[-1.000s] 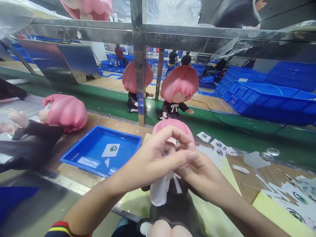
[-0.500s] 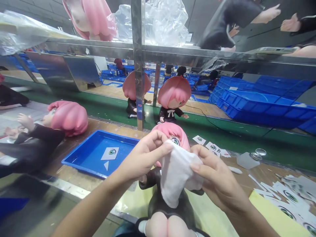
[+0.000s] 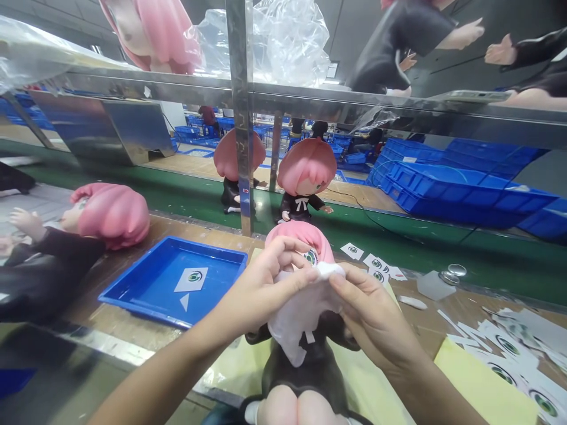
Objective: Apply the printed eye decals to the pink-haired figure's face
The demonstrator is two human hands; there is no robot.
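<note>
A white cloth (image 3: pixel 295 316) hangs between my two hands in front of a large pink-haired figure (image 3: pixel 305 366) in a black dress. My left hand (image 3: pixel 277 274) pinches the bunched top edge between thumb and fingers. At the other end of that edge, my right hand (image 3: pixel 363 301) grips the cloth in the same way. The figure sits close to me, its legs toward me. One green printed eye shows above the cloth, while the lower face is covered by cloth and fingers.
A blue tray (image 3: pixel 133 292) with an eye decal (image 3: pixel 191 280) lies to the left, beside a figure on its back (image 3: pixel 110 215). Eye decal sheets (image 3: pixel 505 372) and a yellow sheet (image 3: pixel 482 383) are at right. A metal post (image 3: pixel 241 118) and shelf stand ahead, before a green conveyor (image 3: pixel 190 183).
Both hands have gathered the cloth's top edge into a tighter bunch near the figure's face. The hanging part has swung left. The whole view has shifted slightly.
</note>
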